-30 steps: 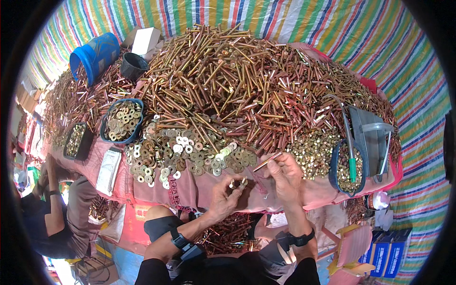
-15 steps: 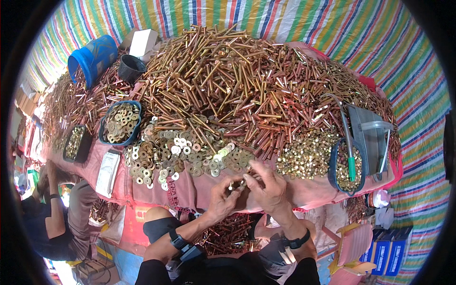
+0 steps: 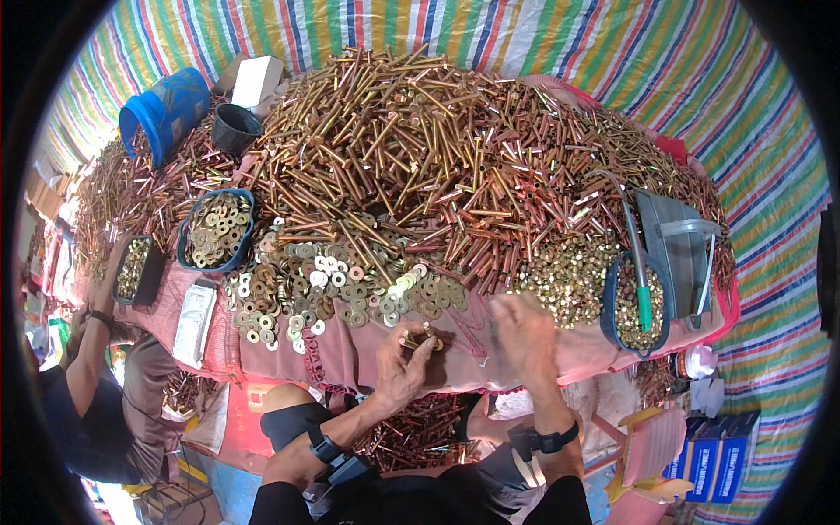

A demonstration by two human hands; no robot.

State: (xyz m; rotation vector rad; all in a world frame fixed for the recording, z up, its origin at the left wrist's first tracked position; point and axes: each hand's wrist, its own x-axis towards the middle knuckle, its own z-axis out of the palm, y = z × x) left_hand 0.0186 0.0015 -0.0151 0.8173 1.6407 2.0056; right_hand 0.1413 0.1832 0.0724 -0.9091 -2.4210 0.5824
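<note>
My left hand is closed around brass-coloured bolts above the near edge of the pink cloth. A round washer appears to sit on their end; the fingers hide the rest. To its right, my right hand is blurred by motion, with its fingers too smeared to read. It is nearest to the heap of small brass nuts. Loose flat washers lie beyond my left hand. Behind them rises a large heap of long brass-coloured bolts, with coppery metal sleeves at its right.
Blue tubs hold washers and nuts; a green-handled tool rests in the nut tub. A blue bucket lies tipped beside a black cup. At the left, a co-worker's arm reaches toward a black tray.
My right hand has parted from my left and moved right toward the nuts. The left hand keeps its hold on the bolts. The co-worker's arm has reached further up toward the tray.
</note>
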